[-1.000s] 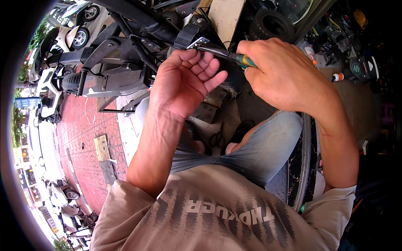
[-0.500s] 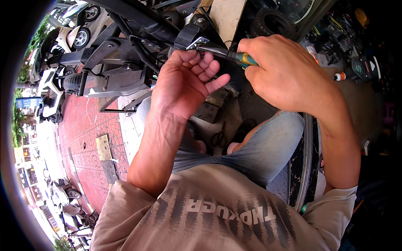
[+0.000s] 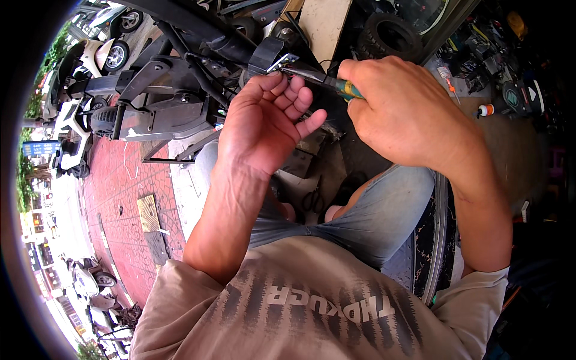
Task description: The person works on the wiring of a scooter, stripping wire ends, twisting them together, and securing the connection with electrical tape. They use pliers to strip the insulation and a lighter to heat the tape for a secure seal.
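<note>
My right hand (image 3: 408, 114) is wrapped round the green-and-yellow handles of a pair of pliers (image 3: 350, 89). The dark metal jaws point left and reach the fingertips of my left hand (image 3: 255, 132). Thumb and forefinger of that hand are pinched on something too small to make out, while its other fingers curl loosely, palm up. Right above the pinch sits a black housing (image 3: 267, 55) with a small shiny metal piece (image 3: 287, 60) at its edge. The housing is at the end of a thick black tube (image 3: 225, 42) of a scooter-like frame.
A black swingarm-like part (image 3: 162, 117) with a small wheel stands at the left, above red paving (image 3: 126, 198). Beyond the hands are a wooden board (image 3: 324, 27) and a tyre (image 3: 393, 37). Scissors (image 3: 313, 199) lie between my feet. Cluttered parts and a small white-and-orange bottle (image 3: 486, 110) are at the right.
My right hand has shifted slightly down and left with the pliers, and less of the handles shows. The left hand keeps its pinch almost in place.
</note>
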